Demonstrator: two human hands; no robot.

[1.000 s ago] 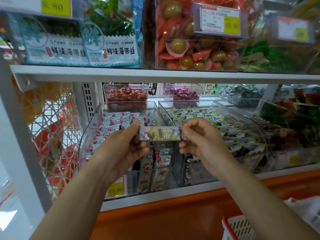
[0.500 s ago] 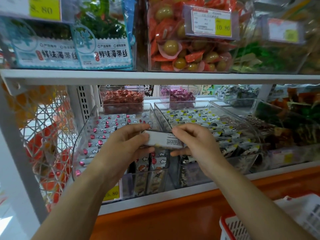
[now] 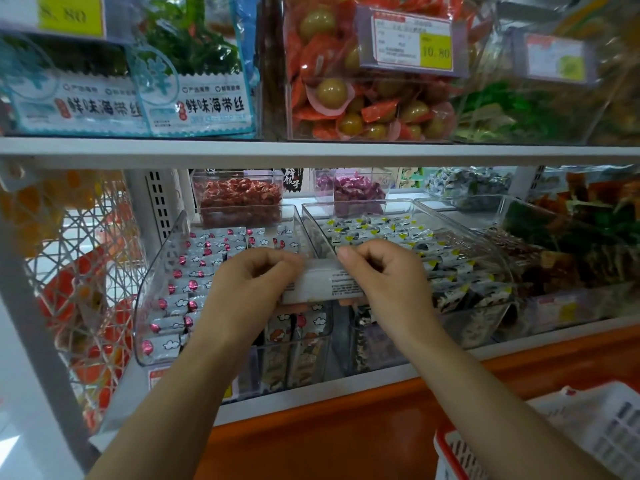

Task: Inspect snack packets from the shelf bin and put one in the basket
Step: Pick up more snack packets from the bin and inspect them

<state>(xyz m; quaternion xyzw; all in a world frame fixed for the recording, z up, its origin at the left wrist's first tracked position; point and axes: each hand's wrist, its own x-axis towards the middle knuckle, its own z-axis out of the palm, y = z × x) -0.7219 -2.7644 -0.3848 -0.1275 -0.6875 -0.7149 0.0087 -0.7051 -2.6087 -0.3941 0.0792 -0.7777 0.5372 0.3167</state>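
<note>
A long snack packet (image 3: pixel 320 284) is held level in front of the shelf, its pale printed back facing me. My left hand (image 3: pixel 247 285) grips its left end and my right hand (image 3: pixel 384 278) grips its right end, fingers curled over the top edge. Behind them a clear shelf bin (image 3: pixel 156 282) holds several silver packets with pink dots. A red and white basket (image 3: pixel 460 452) shows at the bottom right corner, partly cut off.
A second clear bin (image 3: pixel 485 237) of yellow and black packets sits to the right. Tubs of red sweets (image 3: pixel 239 202) and purple sweets (image 3: pixel 353 192) stand behind. The upper shelf edge (image 3: pixel 311 152) runs overhead, with seaweed bags and olive packs above. A wire rack (image 3: pixel 79 271) stands at left.
The packet has been turned over from its colourful yellow front to its pale back. Both hands have curled further over its ends and hold it slightly lower.
</note>
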